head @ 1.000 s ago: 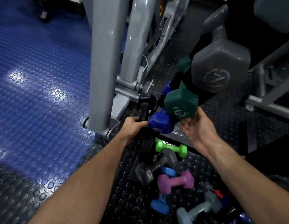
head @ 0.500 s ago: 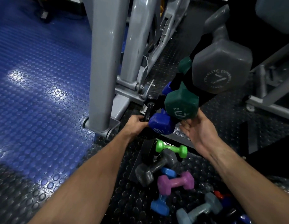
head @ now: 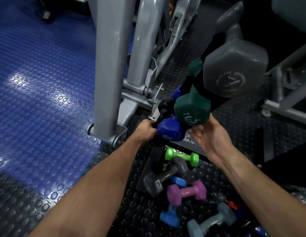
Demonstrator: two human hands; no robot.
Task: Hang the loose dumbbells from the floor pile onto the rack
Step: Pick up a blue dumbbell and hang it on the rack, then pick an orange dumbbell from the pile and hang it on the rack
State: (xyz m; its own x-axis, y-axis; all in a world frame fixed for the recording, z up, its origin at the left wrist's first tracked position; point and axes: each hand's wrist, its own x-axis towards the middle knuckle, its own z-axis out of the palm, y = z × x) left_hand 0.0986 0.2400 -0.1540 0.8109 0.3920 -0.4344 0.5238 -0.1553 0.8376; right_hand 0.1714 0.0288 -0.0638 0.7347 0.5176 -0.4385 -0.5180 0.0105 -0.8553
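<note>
A black rack [head: 199, 82] leans up to the right and carries a big grey dumbbell [head: 234, 69], a dark green one [head: 191, 108] and a blue one [head: 171, 130]. My left hand [head: 146, 128] grips a small black dumbbell [head: 163, 109] just left of the blue one, and most of it is hidden behind that weight. My right hand [head: 208, 135] is palm up under the green dumbbell, thumb against its lower edge and fingers loosely bent. On the floor below lies the pile: a lime dumbbell [head: 181, 155], a dark grey one [head: 164, 177], a purple one [head: 186, 192] and a light blue one [head: 171, 218].
Grey machine posts [head: 109, 65] stand close on the left of the rack, with a bolted foot beside my left hand. Another grey frame [head: 285, 108] runs along the right. Blue studded flooring [head: 37, 100] spreads to the left, and black studded mat lies under the pile.
My left hand has carried the black dumbbell from upright in front of the posts to the right and tilted it in behind the blue dumbbell. The right hand has barely shifted.
</note>
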